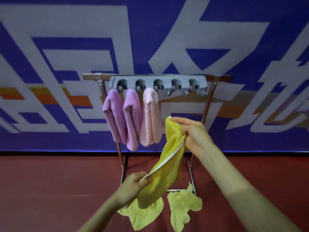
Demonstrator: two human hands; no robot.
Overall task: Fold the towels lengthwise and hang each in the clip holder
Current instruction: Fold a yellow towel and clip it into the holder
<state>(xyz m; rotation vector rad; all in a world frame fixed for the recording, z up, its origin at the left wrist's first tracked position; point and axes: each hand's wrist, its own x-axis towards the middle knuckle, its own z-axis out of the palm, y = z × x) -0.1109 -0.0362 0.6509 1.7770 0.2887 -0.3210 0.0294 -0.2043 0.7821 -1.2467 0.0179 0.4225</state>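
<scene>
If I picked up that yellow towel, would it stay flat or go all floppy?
Probably floppy: the yellow towel droops between the left hand and right hand. Likely light, since pinches hold it up. It looks fuzzy, so probably not slippery.

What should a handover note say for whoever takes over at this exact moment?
Left hand grips the lower end of the yellow towel; right hand grips its upper end, below the clip holder.
Done: first purple towel, second purple towel and pink towel hang folded from the three left clips.
Left: fold and hang the yellow towel; left pale yellow towel and right pale yellow towel lie crumpled on the red surface. Two right clips look free.
</scene>
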